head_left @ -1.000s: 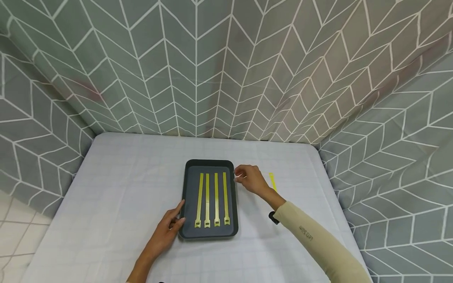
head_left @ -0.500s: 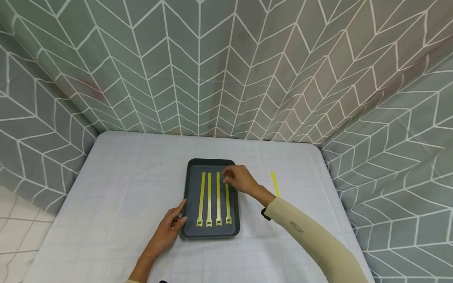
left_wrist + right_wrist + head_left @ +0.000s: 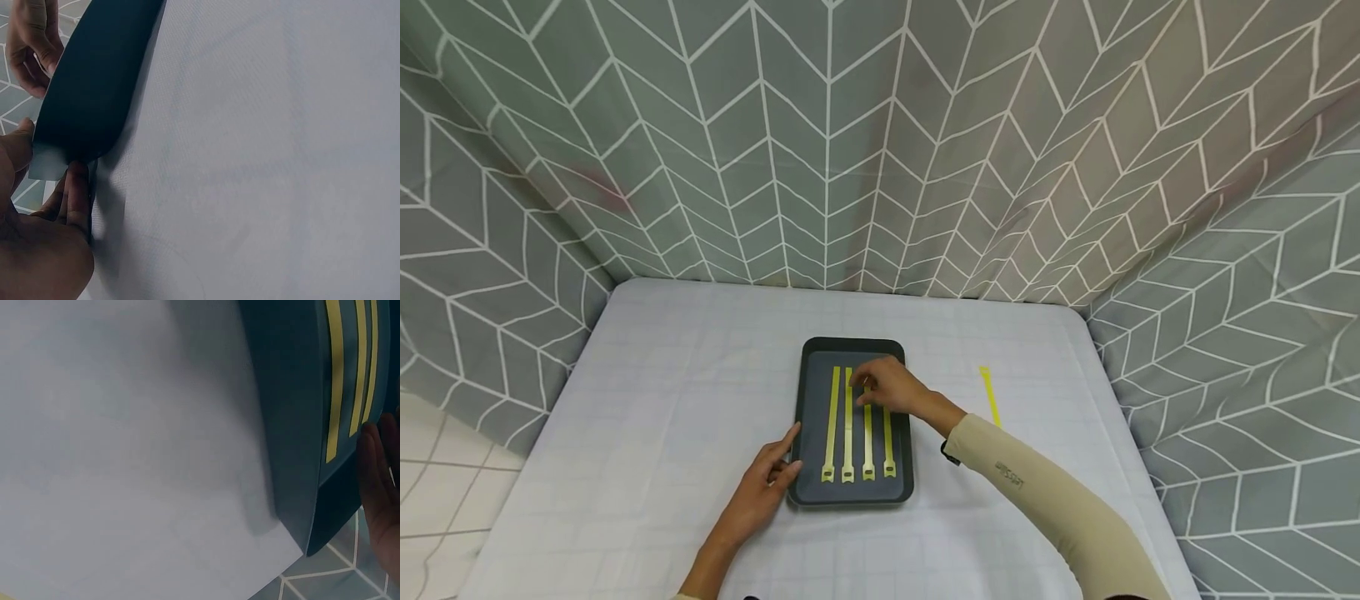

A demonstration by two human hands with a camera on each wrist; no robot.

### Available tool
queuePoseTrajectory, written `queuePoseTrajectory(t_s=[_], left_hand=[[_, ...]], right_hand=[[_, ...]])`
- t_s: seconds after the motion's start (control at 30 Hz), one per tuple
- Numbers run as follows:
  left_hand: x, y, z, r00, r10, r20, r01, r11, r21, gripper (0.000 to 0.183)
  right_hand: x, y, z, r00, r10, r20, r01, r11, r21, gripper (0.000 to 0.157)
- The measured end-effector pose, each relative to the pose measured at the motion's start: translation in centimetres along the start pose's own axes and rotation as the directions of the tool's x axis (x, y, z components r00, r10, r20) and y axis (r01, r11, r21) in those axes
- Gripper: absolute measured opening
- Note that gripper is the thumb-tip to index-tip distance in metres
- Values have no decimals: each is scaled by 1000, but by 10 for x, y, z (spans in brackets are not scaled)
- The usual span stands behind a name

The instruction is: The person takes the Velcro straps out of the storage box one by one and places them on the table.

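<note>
Yellow hook-and-loop cable ties (image 3: 848, 437), four, lie in the dark tray (image 3: 853, 345). The right hand (image 3: 891, 388) bends over their upper ends; whether it pinches one, I cannot tell, but brushing could skew neighbours. The left hand (image 3: 763, 479) touches the tray's rim, grip unclear; a push might slide everything.

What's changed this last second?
The right hand has moved left, from the right edge of the tray to over its yellow strips; whether it grips one is unclear. Unchanged: left hand at the tray's left edge, four strips inside, one strip on the table.
</note>
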State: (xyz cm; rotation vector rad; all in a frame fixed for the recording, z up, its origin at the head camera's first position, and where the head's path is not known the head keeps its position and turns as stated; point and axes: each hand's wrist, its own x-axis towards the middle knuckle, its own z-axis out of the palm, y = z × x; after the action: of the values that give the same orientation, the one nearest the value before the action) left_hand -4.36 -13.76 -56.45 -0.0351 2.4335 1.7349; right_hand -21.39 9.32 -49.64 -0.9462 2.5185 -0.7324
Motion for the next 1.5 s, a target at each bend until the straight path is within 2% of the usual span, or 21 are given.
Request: queuePoseTrajectory(t_s=[0.27,0.4,0.5,0.73,1.0,1.17,1.5], left_hand=[[0,2,-1,1000,11,2,-11,1000,9,58],[1,2,-1,1000,16,-5,-16,1000,23,58],[1,2,0,1000,28,-5,-28,1000,11,57],[2,1,-1,1000,-6,-10,6,1000,11,58],[2,2,-1,1000,1,0,-1,1000,10,57],[1,2,-2,1000,-10,2,10,1000,6,57],[0,1,-2,999,-30,16,30,1000,2,58]], right_hand=[[11,-4,7,991,-111,81,113,993,-20,27],[19,-10,6,973,-192,129,198,979,-38,22],[26,-15,8,959,-219,182,236,968,-80,20],[40,-24,17,934,-188,303,264,936,-232,22],[48,-30,26,904,-156,397,305,888,-343,21],[48,-30,31,899,-151,411,316,872,-373,22],[48,-31,31,885,-183,428,364,846,-389,11]])
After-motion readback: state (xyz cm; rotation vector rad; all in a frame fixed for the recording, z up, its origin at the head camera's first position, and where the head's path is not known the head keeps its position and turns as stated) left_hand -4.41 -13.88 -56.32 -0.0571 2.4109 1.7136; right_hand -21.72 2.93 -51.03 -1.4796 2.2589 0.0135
